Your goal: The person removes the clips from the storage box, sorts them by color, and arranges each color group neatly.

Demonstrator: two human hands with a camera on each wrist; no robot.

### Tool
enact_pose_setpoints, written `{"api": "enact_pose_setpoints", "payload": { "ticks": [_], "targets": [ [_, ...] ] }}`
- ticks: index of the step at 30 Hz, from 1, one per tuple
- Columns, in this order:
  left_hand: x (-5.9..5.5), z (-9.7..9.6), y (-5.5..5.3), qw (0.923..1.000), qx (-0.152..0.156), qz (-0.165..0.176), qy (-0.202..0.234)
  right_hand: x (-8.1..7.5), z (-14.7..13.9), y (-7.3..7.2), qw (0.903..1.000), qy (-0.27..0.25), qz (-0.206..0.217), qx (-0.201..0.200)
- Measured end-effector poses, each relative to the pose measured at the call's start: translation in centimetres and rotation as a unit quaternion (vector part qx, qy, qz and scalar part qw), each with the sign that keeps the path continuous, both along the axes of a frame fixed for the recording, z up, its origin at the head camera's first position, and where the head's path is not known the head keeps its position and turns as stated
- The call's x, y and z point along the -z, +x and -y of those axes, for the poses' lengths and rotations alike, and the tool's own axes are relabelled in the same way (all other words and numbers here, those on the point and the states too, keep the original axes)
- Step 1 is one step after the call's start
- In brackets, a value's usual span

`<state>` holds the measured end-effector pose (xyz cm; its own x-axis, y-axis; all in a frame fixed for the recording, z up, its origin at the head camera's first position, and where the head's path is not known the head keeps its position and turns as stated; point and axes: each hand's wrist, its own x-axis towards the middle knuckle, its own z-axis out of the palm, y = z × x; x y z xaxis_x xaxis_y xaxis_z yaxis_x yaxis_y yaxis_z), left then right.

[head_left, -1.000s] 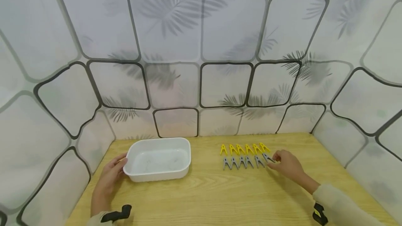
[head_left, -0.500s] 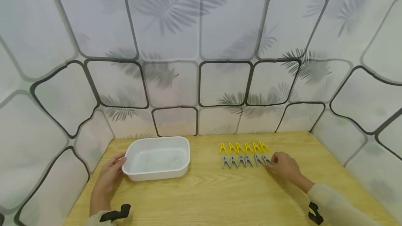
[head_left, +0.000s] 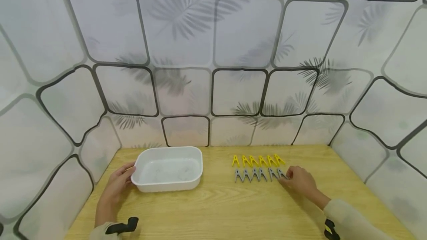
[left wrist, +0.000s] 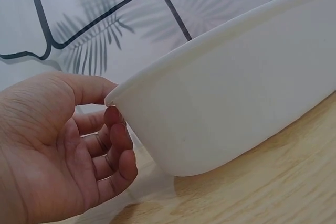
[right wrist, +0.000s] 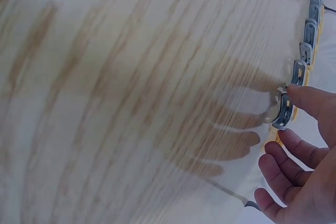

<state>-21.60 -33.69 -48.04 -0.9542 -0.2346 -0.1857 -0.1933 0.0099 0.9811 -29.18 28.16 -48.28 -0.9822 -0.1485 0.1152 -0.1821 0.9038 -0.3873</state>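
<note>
In the head view my left hand (head_left: 116,182) holds the left end of a white plastic basin (head_left: 166,186) on the table. The left wrist view shows a thumb or finger on the rim of the basin (left wrist: 220,98) and other fingers curled below it. On the right, my right hand (head_left: 301,183) pinches the rightmost grey clothespin (head_left: 281,174) of a row. The right wrist view has that clothespin (right wrist: 284,111) between thumb and fingertip. Several grey clothespins (head_left: 255,173) stretch left of it, with a row of yellow clothespins (head_left: 253,160) just behind.
The light wood table (head_left: 207,214) meets a patterned wall covering (head_left: 186,132) at the back, which also closes in both sides. Bare tabletop separates the basin from the clothespins.
My right hand has shifted slightly left with the end grey clothespin, which now leans less and lines up more with its row. The left hand stays on the basin.
</note>
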Motion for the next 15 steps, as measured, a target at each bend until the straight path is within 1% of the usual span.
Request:
{"api": "enact_pose_setpoints", "payload": {
  "ticks": [4,5,7,9,10,11,12,13,15],
  "targets": [
    [0.2,0.1,-0.2,0.9999,-0.002,-0.003,0.015,-0.1,0.2,0.0,0.9999,-0.003,-0.012,-0.007],
    [0.3,0.1,-0.2,0.9997,-0.002,-0.002,0.025,-0.2,0.3,0.0,0.9999,-0.004,-0.012,-0.006],
    [0.1,0.2,-0.2,0.9998,-0.007,0.003,0.016,-0.3,0.3,-0.1,1.0,-0.001,-0.008,-0.004],
    [-0.5,0.3,0.1,0.9997,-0.017,0.015,-0.008,-0.4,0.3,0.0,1.0,0.005,0.0,0.0],
    [-0.9,0.3,0.2,0.9992,-0.027,0.022,-0.021,-0.5,0.4,0.1,1.0,0.008,0.004,0.002],
    [-1.5,0.3,0.4,0.9981,-0.034,0.028,-0.043,-0.5,0.4,0.2,0.9999,0.01,0.007,0.001],
    [-2.0,0.3,0.7,0.9958,-0.042,0.03,-0.075,-0.6,0.4,0.2,0.9999,0.01,0.009,0.001],
    [-2.6,0.2,0.9,0.9936,-0.052,0.031,-0.096,-0.7,0.4,0.3,0.9999,0.01,0.009,-0.001],
    [-3.9,-0.1,1.3,0.9881,-0.072,0.018,-0.135,-0.9,0.5,0.4,1.0,0.005,0.002,-0.005]
  ]
}}
